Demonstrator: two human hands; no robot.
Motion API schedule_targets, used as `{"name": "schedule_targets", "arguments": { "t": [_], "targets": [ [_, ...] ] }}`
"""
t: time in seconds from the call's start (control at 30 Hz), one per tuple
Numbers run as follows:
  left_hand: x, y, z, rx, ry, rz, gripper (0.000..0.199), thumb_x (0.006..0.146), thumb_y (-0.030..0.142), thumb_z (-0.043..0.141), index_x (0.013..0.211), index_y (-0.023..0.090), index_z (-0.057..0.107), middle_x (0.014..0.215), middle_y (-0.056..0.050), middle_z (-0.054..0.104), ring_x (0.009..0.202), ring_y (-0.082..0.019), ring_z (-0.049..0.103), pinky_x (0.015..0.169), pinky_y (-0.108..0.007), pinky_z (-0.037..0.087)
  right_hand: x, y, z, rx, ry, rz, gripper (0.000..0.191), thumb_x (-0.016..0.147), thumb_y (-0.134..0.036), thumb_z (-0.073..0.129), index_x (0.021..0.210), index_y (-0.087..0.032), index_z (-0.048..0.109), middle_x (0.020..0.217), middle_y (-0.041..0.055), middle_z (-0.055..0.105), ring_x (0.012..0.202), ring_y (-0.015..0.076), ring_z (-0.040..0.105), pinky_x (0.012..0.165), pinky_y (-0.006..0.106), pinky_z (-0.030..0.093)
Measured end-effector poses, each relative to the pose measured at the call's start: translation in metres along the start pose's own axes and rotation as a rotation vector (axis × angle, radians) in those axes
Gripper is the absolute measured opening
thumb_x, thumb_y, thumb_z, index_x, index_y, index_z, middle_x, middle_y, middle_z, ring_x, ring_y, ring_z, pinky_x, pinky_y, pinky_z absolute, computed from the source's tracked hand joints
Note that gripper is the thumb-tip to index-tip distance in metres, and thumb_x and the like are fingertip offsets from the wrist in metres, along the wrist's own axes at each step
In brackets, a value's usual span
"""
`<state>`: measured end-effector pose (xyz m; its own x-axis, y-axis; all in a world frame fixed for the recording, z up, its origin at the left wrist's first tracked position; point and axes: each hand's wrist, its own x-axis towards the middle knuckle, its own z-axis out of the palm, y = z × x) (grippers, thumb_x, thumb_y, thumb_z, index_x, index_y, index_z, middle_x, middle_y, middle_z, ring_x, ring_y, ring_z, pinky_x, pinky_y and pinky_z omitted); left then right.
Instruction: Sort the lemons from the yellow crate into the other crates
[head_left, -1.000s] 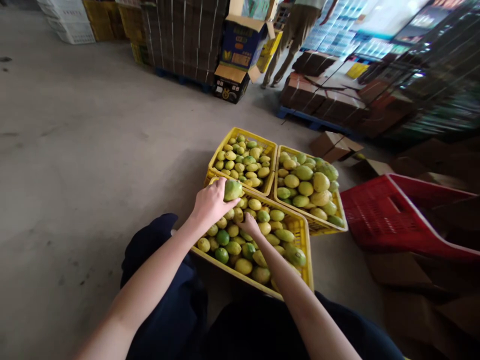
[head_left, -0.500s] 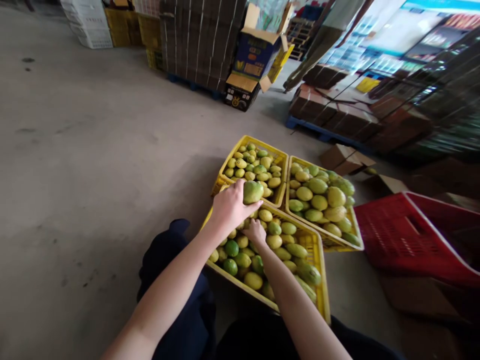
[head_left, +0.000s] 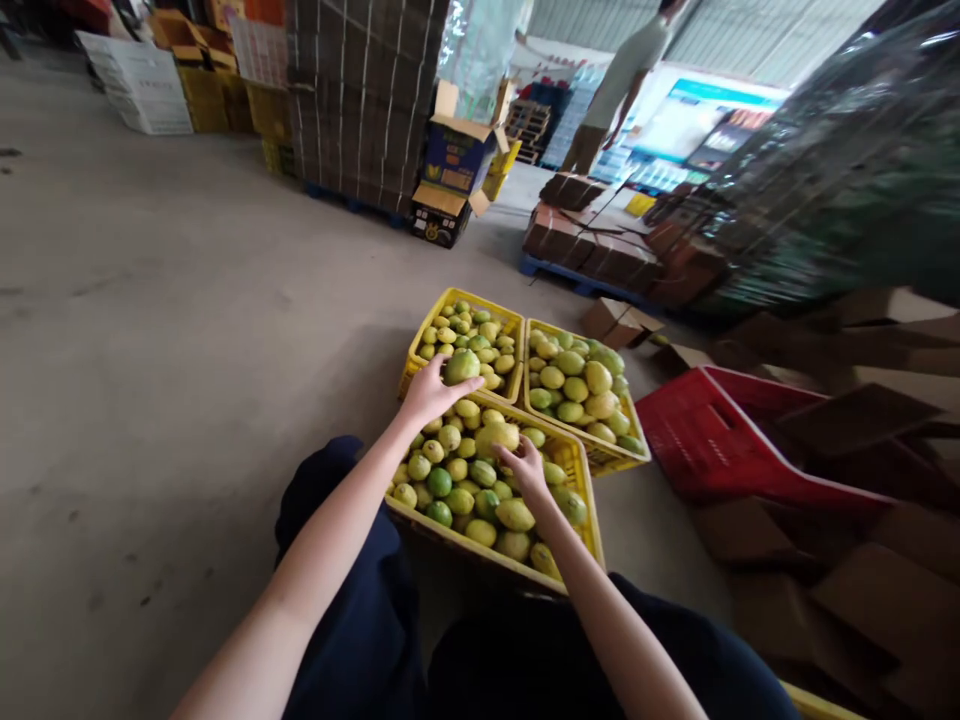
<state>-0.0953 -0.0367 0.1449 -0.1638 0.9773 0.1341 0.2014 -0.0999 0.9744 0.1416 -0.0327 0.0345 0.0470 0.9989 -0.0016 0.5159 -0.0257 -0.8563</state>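
My left hand (head_left: 431,393) is closed round a large green lemon (head_left: 461,367), held above the seam between the near crate and the back-left crate. A big yellowish lemon (head_left: 496,438) is in the fingers of my right hand (head_left: 528,470), just over the fruit in the near yellow crate (head_left: 592,525). That crate holds many lemons, from deep green to yellow. Behind it stand two more yellow crates: the back-left crate (head_left: 422,325) has smaller lemons, while the back-right crate (head_left: 615,465) is heaped with larger ones.
To the right lies a red crate (head_left: 675,420) beside a heap of cardboard boxes (head_left: 885,590). Further off are a wrapped stack of boxes (head_left: 364,100), open cartons (head_left: 454,160) and a blue pallet (head_left: 555,270) with flat cardboard. A person (head_left: 622,80) stands at the back.
My right hand, earlier down among the fruit, now has a yellowish lemon in its fingers. My left hand still holds the green lemon. The view has shifted, and a person now shows at the back.
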Motion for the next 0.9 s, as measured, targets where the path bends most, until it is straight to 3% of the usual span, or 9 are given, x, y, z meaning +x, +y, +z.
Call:
{"name": "schedule_targets", "arguments": {
  "t": [0.13,0.3,0.5,0.7,0.8,0.9],
  "targets": [
    [0.002,-0.008,0.001,-0.063,-0.087,0.029,0.055,0.070,0.029,0.087,0.117,0.015,0.061,0.124,-0.012,0.070,0.110,-0.023,0.068,0.094,-0.032,0.054,-0.051,-0.029,-0.027,0.430,0.031,0.091,0.053,0.062,-0.044,0.081,0.104,-0.024,0.055,0.095,0.0037,0.071,0.085,0.0249,0.071,0.075,0.037,0.059],
    [-0.002,-0.006,-0.002,-0.014,-0.157,0.022,0.064,0.067,0.024,0.088,0.123,0.015,0.059,0.131,-0.014,0.065,0.105,-0.022,0.070,0.091,-0.032,0.056,-0.120,-0.047,-0.052,0.740,0.110,0.151,0.071,0.048,-0.033,0.093,0.109,-0.026,0.056,0.095,0.0001,0.071,0.086,0.0253,0.071,0.081,0.043,0.061],
    [-0.006,-0.003,0.000,0.027,-0.203,0.043,0.069,0.065,0.031,0.090,0.126,0.016,0.061,0.131,-0.015,0.065,0.103,-0.023,0.071,0.090,-0.034,0.058,-0.182,-0.022,-0.081,0.763,0.113,0.227,0.069,0.049,-0.038,0.094,0.110,-0.021,0.067,0.103,0.0081,0.076,0.095,0.0338,0.073,0.086,0.048,0.059],
    [-0.008,-0.005,0.009,-0.018,-0.196,0.024,0.065,0.070,0.037,0.085,0.126,0.014,0.061,0.128,-0.014,0.068,0.119,-0.025,0.064,0.103,-0.034,0.051,-0.215,0.008,-0.098,0.826,0.204,0.301,0.064,0.056,-0.046,0.091,0.110,-0.020,0.071,0.104,0.0102,0.078,0.093,0.0333,0.074,0.082,0.044,0.060],
    [-0.024,-0.008,0.009,-0.099,-0.203,0.013,0.072,0.071,0.047,0.083,0.130,0.014,0.059,0.131,-0.014,0.067,0.125,-0.028,0.061,0.106,-0.039,0.049,-0.225,0.022,-0.100,0.831,0.243,0.287,0.059,0.058,-0.050,0.088,0.108,-0.023,0.073,0.102,0.0082,0.078,0.091,0.0324,0.074,0.076,0.042,0.062],
    [-0.055,-0.011,0.004,-0.193,-0.276,-0.040,0.073,0.075,0.059,0.076,0.131,0.015,0.059,0.129,-0.015,0.068,0.124,-0.029,0.061,0.103,-0.040,0.051,-0.232,0.034,-0.100,0.842,0.246,0.307,0.055,0.062,-0.051,0.086,0.109,-0.026,0.073,0.106,0.0064,0.078,0.092,0.0313,0.074,0.074,0.041,0.062]
  ]
}}
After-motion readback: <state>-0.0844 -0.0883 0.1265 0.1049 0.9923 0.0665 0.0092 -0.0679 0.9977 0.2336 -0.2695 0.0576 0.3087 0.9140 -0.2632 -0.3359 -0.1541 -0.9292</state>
